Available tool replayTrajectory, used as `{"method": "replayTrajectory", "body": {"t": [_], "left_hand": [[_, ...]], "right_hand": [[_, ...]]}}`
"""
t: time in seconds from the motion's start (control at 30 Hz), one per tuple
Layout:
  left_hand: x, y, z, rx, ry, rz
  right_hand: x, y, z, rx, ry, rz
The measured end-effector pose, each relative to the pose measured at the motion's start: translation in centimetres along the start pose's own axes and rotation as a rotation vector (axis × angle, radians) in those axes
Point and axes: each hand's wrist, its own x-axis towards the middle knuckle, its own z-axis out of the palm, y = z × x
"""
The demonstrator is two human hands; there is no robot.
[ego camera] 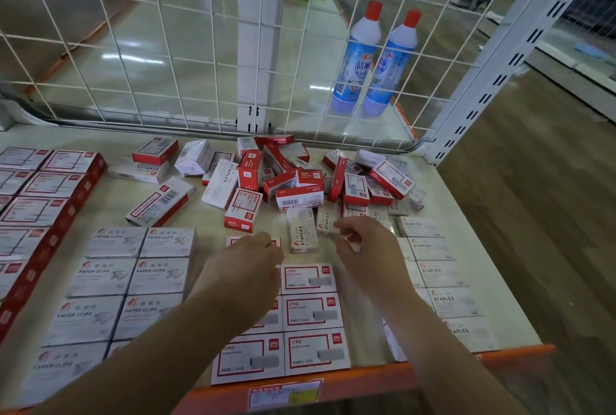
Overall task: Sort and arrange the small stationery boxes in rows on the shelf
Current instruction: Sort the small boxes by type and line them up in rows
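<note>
A single head-worn wide-angle view looks forward and steeply down, close over the shelf (pixel 213 391), from its orange front edge toward the wire grid (pixel 186 48) at the back.

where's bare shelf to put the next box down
Bare shelf lies between the paper clips rows and the red boxes at far left; another patch sits just before the wire grid, left. The loose pile at back centre is crowded.

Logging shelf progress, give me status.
Left hand on a red-bordered box. Right hand pinches a white staples box. Unsorted pile behind; nothing blocking.
</note>
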Motion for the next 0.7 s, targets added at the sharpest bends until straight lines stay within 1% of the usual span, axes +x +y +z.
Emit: {"method": "replayTrajectory", "body": {"t": [0.13,0.53,0.6,0.7], "left_hand": [[0.2,-0.1,-0.2,-0.014,-0.006,-0.002],[0.2,-0.3,-0.4,-0.045,-0.017,0.013],[0.0,-0.6,-0.7,-0.083,0.004,0.007],[-0.3,-1.8,-1.4,-0.116,0.089,-0.046]], "right_hand": [[1.6,-1.0,0.4,-0.020,0.007,-0.105],[3.8,-1.9,0.6,-0.029,0.064,-0.099],[3.7,-2.4,0.6,0.000,0.065,-0.102],[3.5,-3.4,1.0,0.020,0.042,-0.121]]}}
